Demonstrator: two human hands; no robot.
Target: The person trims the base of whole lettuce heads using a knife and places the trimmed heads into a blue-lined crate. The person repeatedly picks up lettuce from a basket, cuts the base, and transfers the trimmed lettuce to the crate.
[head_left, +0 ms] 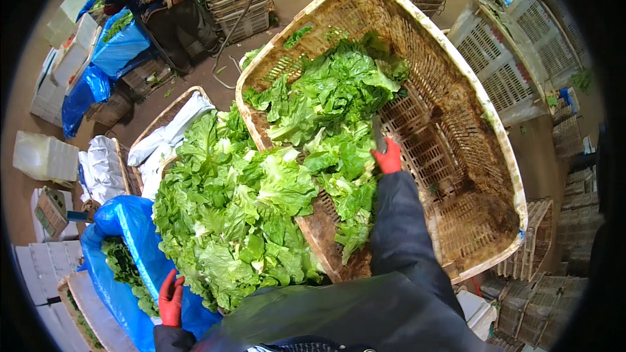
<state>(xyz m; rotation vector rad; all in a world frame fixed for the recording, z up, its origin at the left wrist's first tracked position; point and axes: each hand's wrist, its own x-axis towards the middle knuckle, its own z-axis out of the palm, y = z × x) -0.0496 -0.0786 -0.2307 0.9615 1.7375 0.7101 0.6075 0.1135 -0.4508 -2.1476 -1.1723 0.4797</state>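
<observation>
My right hand (390, 156), in a red glove, grips what looks like a knife (377, 129); its grey blade points away from me along the edge of some lettuce leaves. It reaches into a big dirt-stained plastic crate (469, 166), which lies tilted with loose green lettuce (332, 88) along its left side. Left of the crate, a large heap of lettuce leaves (234, 215) spills right up to my apron (332, 313). My left hand (171, 298), also red-gloved, holds nothing, fingers apart, beside the heap and over a blue plastic liner (122, 220). Inside that liner are darker leafy greens (122, 264).
Another person (156, 5) stands at the upper left by a blue-lined box (120, 49). Stacked plastic crates (239, 5) rise behind, with more crates (494, 54) at the right. White plastic bags (168, 132) and white foam boxes (46, 156) are at the left.
</observation>
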